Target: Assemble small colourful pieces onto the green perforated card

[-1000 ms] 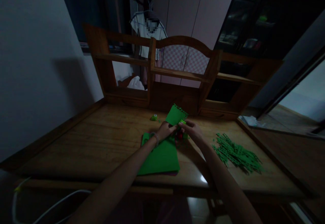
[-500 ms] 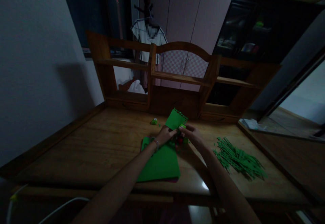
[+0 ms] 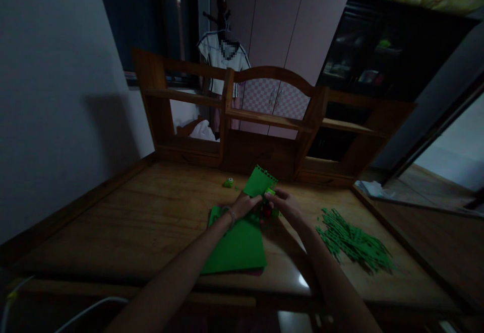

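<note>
My left hand (image 3: 246,203) grips a green sheet (image 3: 257,181) whose far edge has a row of punched notches. My right hand (image 3: 283,201) is closed on a small bright green tool (image 3: 269,192) at the right side of that sheet. Beneath my hands lies a stack of green paper (image 3: 238,247), with a reddish edge showing under it. A small red object (image 3: 267,212) sits below my fingers, partly hidden. Beyond my left hand, a small green object with an eye-like spot (image 3: 228,183) rests on the table.
A heap of cut green strips (image 3: 353,240) lies on the right of the wooden table (image 3: 124,212). Wooden shelves (image 3: 264,116) stand along the back edge. At the lower left hangs a white cable (image 3: 94,307).
The view has shifted slightly. Both hands stay at the sheet with the tool, and the held sheet appears tilted a little differently.
</note>
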A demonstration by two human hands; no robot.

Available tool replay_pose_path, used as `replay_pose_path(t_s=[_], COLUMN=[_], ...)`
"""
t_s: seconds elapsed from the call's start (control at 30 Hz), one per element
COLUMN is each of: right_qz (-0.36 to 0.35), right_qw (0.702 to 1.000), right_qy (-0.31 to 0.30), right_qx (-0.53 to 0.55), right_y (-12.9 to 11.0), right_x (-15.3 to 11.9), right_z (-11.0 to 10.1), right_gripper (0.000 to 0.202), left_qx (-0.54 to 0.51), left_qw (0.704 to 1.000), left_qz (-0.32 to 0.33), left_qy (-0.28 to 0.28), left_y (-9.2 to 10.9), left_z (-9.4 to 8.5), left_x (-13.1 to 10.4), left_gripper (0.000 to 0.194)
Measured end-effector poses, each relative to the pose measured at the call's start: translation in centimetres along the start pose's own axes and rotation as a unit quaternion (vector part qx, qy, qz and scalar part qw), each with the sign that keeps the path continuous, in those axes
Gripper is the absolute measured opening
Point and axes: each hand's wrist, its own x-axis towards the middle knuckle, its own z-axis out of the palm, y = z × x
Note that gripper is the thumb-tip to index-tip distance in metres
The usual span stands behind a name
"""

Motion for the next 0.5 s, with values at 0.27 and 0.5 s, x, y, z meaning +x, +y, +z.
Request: replay_pose_path(t_s=[0.27, 0.5], right_qz=[0.012, 0.013], right_qw=[1.0, 1.0], right_qy=[-0.004, 0.004], right_qx=[0.004, 0.021], right_y=[-0.08, 0.1], right_x=[-0.16, -0.07], right_z=[0.01, 0.2], right_gripper=[0.039, 0.039], left_qx=[-0.098, -0.115], left_qw=[0.992, 0.992], left_qz=[-0.076, -0.041], left_qy=[-0.006, 0.012], left_y=[0.24, 0.31], left_z=[-0.01, -0.21], left_x=[0.22, 0.23], left_gripper=[0.037, 0.032])
